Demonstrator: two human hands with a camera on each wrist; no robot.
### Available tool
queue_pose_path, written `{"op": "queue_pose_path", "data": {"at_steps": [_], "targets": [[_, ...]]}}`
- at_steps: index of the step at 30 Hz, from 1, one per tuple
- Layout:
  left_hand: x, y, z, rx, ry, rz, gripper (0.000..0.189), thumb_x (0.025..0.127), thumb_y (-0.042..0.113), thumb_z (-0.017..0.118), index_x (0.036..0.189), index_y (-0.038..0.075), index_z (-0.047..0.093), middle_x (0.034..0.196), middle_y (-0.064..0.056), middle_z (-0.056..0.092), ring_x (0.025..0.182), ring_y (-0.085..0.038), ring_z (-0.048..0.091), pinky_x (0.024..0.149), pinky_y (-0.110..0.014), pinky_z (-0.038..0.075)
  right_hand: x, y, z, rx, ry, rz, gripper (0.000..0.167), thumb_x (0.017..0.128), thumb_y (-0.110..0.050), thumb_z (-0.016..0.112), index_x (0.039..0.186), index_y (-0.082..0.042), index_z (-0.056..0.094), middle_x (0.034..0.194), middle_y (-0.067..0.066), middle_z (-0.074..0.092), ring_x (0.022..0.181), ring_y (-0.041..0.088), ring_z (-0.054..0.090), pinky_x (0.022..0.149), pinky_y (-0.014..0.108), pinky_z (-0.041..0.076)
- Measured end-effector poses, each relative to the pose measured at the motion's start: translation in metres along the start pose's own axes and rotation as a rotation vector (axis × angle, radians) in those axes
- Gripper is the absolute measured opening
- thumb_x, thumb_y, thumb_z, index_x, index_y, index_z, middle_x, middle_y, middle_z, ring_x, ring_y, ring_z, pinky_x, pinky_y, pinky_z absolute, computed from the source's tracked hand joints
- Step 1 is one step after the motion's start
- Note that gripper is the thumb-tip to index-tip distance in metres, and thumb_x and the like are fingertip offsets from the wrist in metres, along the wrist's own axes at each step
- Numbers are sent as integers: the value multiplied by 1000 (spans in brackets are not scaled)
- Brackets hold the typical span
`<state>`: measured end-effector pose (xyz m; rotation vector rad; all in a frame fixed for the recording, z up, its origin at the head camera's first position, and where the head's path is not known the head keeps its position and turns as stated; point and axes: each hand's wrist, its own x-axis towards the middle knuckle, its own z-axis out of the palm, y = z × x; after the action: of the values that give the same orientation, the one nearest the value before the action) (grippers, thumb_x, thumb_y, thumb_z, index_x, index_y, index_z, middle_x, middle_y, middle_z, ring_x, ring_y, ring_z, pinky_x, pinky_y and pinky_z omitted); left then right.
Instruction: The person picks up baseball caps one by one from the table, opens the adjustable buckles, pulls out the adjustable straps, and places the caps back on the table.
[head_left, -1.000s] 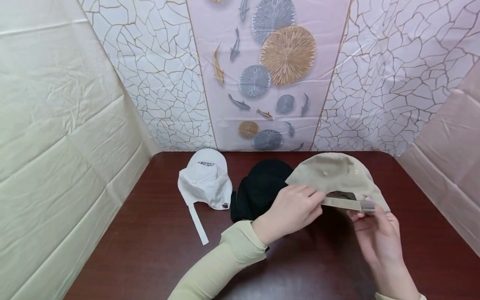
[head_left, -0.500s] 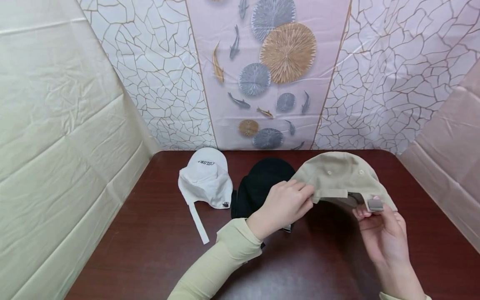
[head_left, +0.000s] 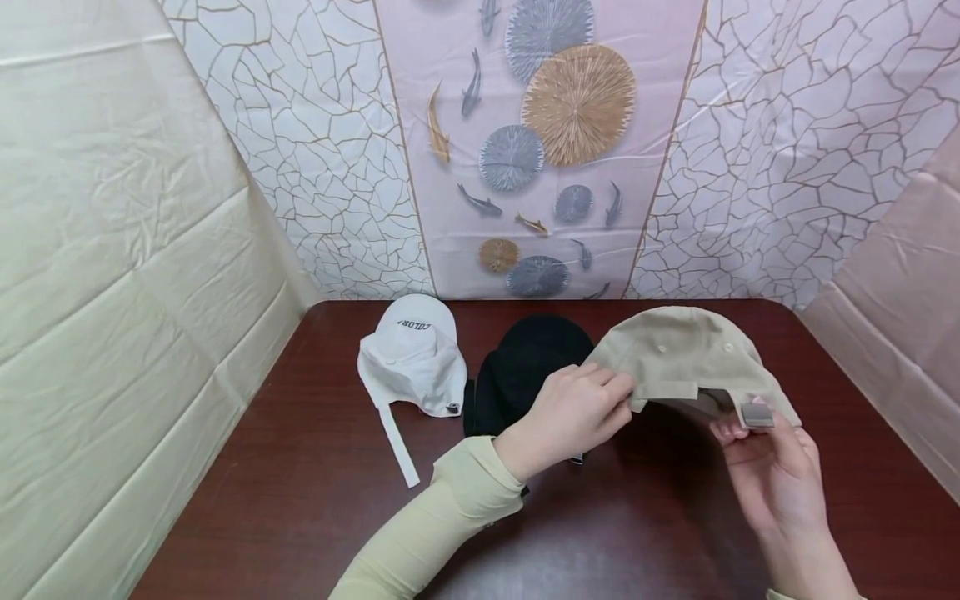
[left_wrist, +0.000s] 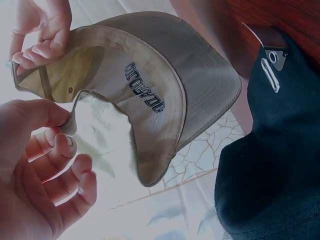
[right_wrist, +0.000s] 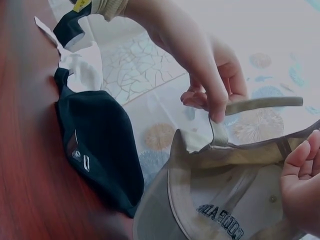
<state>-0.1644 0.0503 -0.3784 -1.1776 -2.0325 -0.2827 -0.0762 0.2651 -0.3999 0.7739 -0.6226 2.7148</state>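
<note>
A beige baseball cap [head_left: 682, 346] is held up over the right side of the table, its back opening toward me. My left hand [head_left: 566, 412] pinches the cap's edge at the base of the beige strap [right_wrist: 265, 104]. That strap sticks out with its end free, apart from the metal buckle [head_left: 757, 414]. My right hand [head_left: 780, 467] grips the other side of the opening, thumb by the buckle. Dark raised lettering [left_wrist: 145, 87] shows inside the cap in the left wrist view. A black cap [head_left: 525, 375] lies on the table behind my left hand, partly hidden by it.
A white cap [head_left: 412, 358] with dark lettering lies left of the black one, its long strap [head_left: 399, 446] stretched toward me. All this is on a dark red-brown table [head_left: 285, 500]. Patterned cloth [head_left: 525, 150] hangs behind, and pale cloth [head_left: 150, 292] lines the sides.
The beige strap, earlier running across to the buckle, has come out of it and its end is free. The cap and my right hand have shifted slightly right.
</note>
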Motion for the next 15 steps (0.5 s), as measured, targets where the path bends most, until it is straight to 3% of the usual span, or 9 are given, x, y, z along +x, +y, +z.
{"op": "queue_pose_path", "data": {"at_steps": [8, 12, 15], "targets": [[-3, 9, -5, -53, -106, 66, 5, 92, 20, 59, 88, 20, 61, 78, 10, 55, 75, -9, 56, 64, -20, 43, -10, -11, -9, -38, -108, 83, 51, 105, 4, 8, 95, 19, 56, 90, 23, 57, 76, 31, 41, 77, 39, 39], [-9, 15, -9, -77, -175, 118, 7, 97, 24, 57, 96, 22, 64, 85, 11, 57, 78, -8, 56, 65, -19, 44, -24, -21, -17, -106, -143, 172, 56, 105, 5, 5, 102, 19, 59, 94, 22, 61, 81, 31, 53, 83, 37, 45], [-17, 18, -14, -71, -227, 185, 11, 99, 27, 55, 103, 24, 66, 90, 12, 59, 81, -8, 56, 67, -19, 44, -37, -31, -25, -208, -170, 283, 59, 105, 6, 5, 107, 17, 63, 98, 19, 65, 92, 28, 62, 89, 35, 48]]}}
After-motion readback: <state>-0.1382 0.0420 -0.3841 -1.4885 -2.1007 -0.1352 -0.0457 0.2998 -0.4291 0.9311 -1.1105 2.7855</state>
